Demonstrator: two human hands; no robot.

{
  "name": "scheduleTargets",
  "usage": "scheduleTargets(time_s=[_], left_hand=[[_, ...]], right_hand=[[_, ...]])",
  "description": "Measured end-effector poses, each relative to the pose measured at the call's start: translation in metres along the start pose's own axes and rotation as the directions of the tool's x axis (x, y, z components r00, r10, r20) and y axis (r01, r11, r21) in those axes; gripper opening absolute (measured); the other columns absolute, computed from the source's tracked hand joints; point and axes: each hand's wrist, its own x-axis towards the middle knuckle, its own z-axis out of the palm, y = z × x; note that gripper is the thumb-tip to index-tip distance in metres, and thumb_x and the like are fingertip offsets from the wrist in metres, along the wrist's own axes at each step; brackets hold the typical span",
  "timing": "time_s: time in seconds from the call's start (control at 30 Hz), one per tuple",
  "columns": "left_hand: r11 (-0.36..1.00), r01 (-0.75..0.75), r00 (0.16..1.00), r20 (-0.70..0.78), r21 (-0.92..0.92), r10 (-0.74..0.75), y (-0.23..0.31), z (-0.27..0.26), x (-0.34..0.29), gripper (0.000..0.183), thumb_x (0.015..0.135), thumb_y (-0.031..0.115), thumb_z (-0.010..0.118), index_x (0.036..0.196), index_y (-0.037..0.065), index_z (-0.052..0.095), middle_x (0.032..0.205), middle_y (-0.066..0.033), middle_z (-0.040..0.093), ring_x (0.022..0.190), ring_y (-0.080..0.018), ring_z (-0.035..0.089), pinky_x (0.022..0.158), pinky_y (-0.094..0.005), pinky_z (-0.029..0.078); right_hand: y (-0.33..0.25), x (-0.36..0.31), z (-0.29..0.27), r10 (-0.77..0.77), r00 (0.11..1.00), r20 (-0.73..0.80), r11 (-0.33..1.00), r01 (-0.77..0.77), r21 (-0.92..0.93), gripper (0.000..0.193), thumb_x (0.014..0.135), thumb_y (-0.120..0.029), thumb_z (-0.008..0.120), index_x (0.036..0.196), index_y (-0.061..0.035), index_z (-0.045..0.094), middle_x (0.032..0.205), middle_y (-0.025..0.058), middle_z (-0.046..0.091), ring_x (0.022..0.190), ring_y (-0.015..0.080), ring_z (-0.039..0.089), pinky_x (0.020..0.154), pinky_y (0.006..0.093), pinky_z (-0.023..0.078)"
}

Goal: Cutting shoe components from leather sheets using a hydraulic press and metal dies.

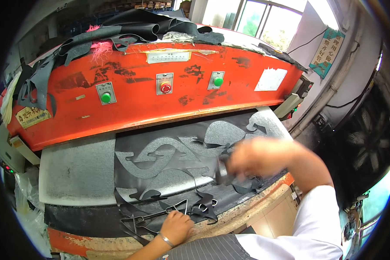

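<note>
Just past the left hand (177, 225), a thin metal frame (177, 205) was seen, with its right end met by the fingertips. Those fingers were bent and kept close together, but whether the frame was pinched or only touched could not be told. The frame was set a bit farther off than the hand and mostly to its left. Its long way was laid on a slant, from near on the left to far on the right. By the left hand it was almost reached over; from the right hand (255, 159) it was well apart.

The right hand was held up over the right side, and it was so blurred that its grip could not be told. A dark thing (222, 171) was shown just beside its fingers, maybe held, maybe not.

Farther out, a black sheet (126, 142) was spread on the pale counter (78, 173), with big curvy holes cut in it. Behind all that, the counter was crossed by a big red machine (130, 95).
</note>
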Motion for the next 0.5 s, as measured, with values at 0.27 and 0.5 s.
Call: scheduleTargets(time_s=[0.27,0.5], left_hand=[[0.986,0.162,0.986,-0.057,0.042,-0.160,0.015,0.040,0.028,0.038,0.074,0.020,0.071,0.110,0.015,0.062,0.105,-0.0042,0.059,0.088,-0.0241,0.057,0.075,-0.0377,0.045],[0.921,0.387,0.910,-0.182,0.043,-0.373,0.021,0.057,0.048,0.038,0.073,0.024,0.074,0.106,0.013,0.058,0.089,-0.0040,0.059,0.082,-0.0251,0.057,0.069,-0.0392,0.043]], right_hand=[[0.138,0.090,-0.192,0.114,0.416,-0.902,0.759,-0.622,-0.191,0.037,0.088,-0.011,0.046,0.118,-0.0197,0.064,0.107,0.0074,0.068,0.101,0.0272,0.064,0.088,0.0386,0.050],[0.267,0.076,-0.221,0.106,0.365,-0.925,0.297,-0.899,-0.321,0.035,0.089,-0.018,0.046,0.116,-0.0266,0.065,0.104,0.0081,0.068,0.101,0.0298,0.063,0.085,0.0454,0.049]])
